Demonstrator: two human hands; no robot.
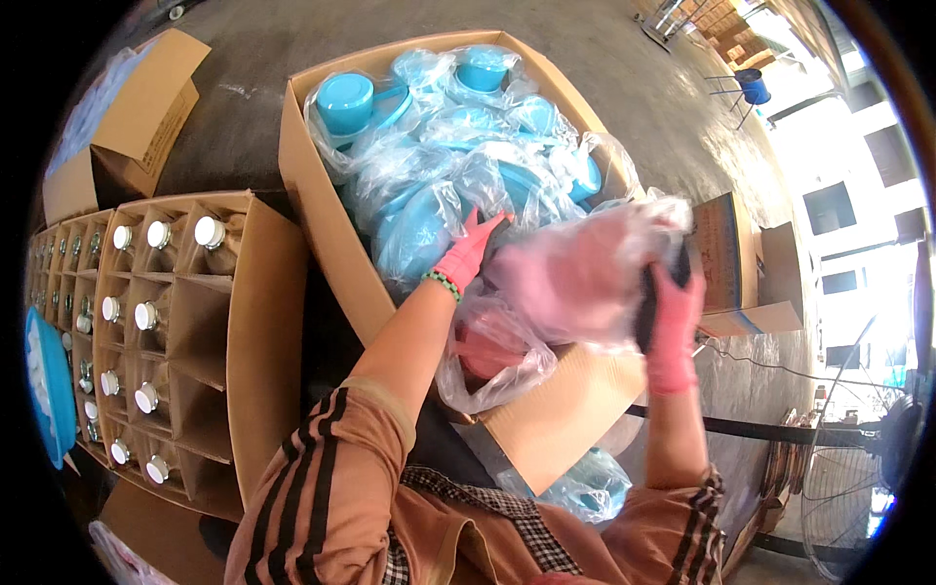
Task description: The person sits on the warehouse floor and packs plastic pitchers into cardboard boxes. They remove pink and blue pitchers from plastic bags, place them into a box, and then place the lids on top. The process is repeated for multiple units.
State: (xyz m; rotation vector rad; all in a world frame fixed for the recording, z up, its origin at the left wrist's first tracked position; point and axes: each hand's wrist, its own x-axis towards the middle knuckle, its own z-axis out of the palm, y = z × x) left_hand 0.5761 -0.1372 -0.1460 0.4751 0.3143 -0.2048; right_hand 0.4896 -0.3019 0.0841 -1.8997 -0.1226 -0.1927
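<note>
Holding a clear plastic bag (585, 273) bunched in the closed right hand (673, 322), the person reaches the left hand (468, 253), fingers spread, toward bagged blue lids (429, 224) at ten o'clock of it in the cardboard box (312, 185); the left hand is nearer

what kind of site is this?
Likely a packing or warehouse area, semi-outdoor: a large cardboard box of plastic-bagged blue bowls, a divider carton of capped bottles, bare concrete floor.
</note>
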